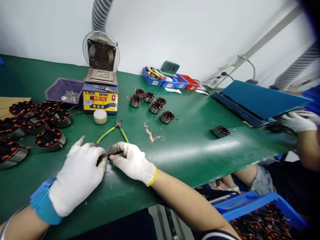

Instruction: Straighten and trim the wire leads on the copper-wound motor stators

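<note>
My left hand [81, 170], in a white glove with a blue strap at the wrist, is curled closed over the green mat. Whatever it grips is hidden under the fingers. Close by on its right, my right hand [131, 161], in a white glove with a yellow cuff and darkened fingertips, pinches at a thin wire end [109, 153] between the two hands. Green-handled cutters [118, 125] lie with spread handles just beyond both hands. Larger copper-wound stators [50, 139] stand at the left, several of them close together.
A soldering pot [100, 101] stands behind the cutters, beside a purple bin [63, 89] and a round white tin [100, 116]. Several smaller stators [167, 117] stand near copper scraps [151, 136]. A co-worker's gloved hand [297, 121] is at the right, near a blue panel [260, 98].
</note>
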`<state>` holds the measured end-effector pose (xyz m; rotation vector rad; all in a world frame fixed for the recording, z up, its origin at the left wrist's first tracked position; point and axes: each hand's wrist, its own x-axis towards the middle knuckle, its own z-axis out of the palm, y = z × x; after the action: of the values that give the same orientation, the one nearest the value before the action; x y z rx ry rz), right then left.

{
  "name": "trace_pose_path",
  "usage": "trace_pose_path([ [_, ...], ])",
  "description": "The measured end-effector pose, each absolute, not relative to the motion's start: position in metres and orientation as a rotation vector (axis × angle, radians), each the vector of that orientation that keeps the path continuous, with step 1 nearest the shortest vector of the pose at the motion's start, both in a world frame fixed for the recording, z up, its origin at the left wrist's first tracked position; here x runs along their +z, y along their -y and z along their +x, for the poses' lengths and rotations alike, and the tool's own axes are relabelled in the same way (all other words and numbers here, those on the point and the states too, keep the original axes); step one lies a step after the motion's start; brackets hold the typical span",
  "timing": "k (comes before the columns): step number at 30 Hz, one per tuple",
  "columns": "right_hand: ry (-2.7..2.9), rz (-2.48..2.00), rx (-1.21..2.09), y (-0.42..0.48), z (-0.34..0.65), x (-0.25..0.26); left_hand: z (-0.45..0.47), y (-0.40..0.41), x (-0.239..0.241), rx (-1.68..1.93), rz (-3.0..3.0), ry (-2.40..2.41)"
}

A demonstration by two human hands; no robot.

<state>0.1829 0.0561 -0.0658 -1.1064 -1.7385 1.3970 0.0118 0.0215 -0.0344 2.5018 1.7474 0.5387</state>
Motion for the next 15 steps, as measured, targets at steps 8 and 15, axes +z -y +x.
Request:
trace_pose_path([
  [8,1.620,-1.057,1.505,-0.053,0.183,-0.067,0.015,-0.020,-0.034,0.633,2.469,-1.704],
  [15,1.363,-1.162,1.799,-0.052,0.178,-0.055,0.016,-0.022,-0.039,0.694,2.437,-1.719],
])
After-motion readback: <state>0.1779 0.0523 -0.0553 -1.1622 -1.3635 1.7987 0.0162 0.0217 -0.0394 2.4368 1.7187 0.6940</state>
